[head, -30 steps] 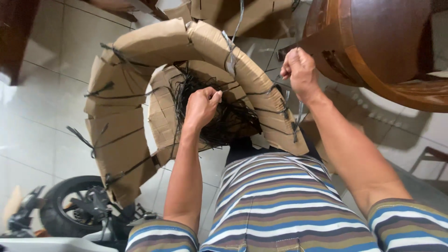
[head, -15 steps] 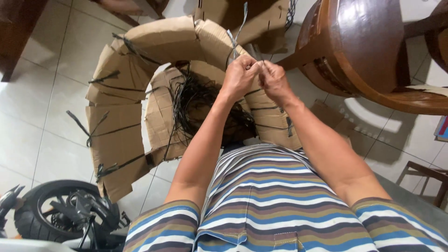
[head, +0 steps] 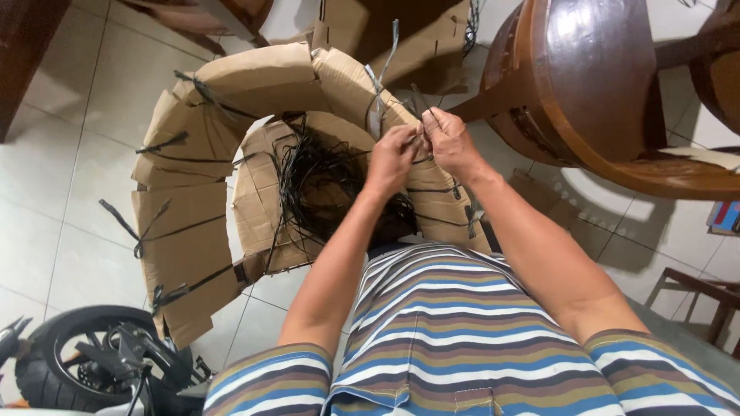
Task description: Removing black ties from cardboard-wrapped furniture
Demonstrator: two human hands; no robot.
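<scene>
One dark wheel (head: 69,362) low at the left edge. To its right, curved cardboard (head: 193,223) laced with black ties, and a loose tangle of straps (head: 316,185) at centre. Just right of that, left hand (head: 391,158) and right hand (head: 449,142) touching, each pinched shut on one thin strap (head: 420,104) at the cardboard's upper rim. Far right, a wooden chair (head: 601,85). Seemingly mid-knot; tightening would call for firm pinches and opposite pulls.

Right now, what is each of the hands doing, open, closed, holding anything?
Left hand: closed, pinching a black strap at the cardboard arch.
Right hand: closed, pinching the same strap.
</scene>
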